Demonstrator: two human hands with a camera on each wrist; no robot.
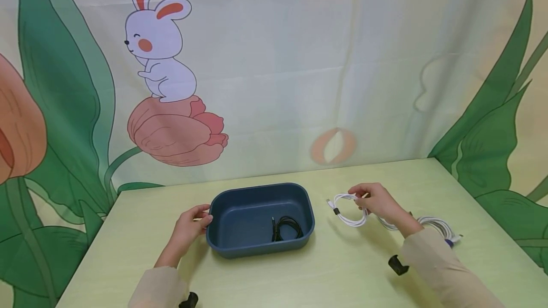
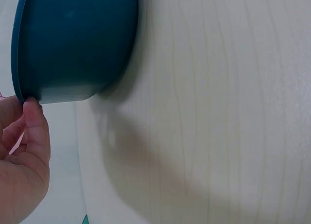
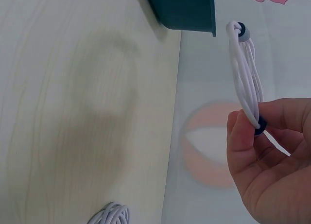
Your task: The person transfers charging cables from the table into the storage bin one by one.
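Observation:
A dark blue rectangular bin [image 1: 239, 252] stands on the table, with a coiled black cable [image 1: 288, 228] inside at its right end. At the bin's left end, my left hand [image 1: 188, 228] pinches the rim between thumb and fingers; the left wrist view shows the thumb [image 2: 36, 124] against the rim. To the right of the bin, my right hand [image 1: 376, 201] holds a coiled white cable [image 1: 352, 223] above the table. Thumb and forefinger pinch this coil [image 3: 243, 76] beside a dark tie in the right wrist view.
Another coiled white cable [image 1: 438, 223] lies on the table to the right, partly behind my right forearm; its bundle [image 3: 112, 215] shows at the bottom of the right wrist view. A printed curtain [image 1: 274, 84] hangs behind the pale yellow table [image 1: 334, 274].

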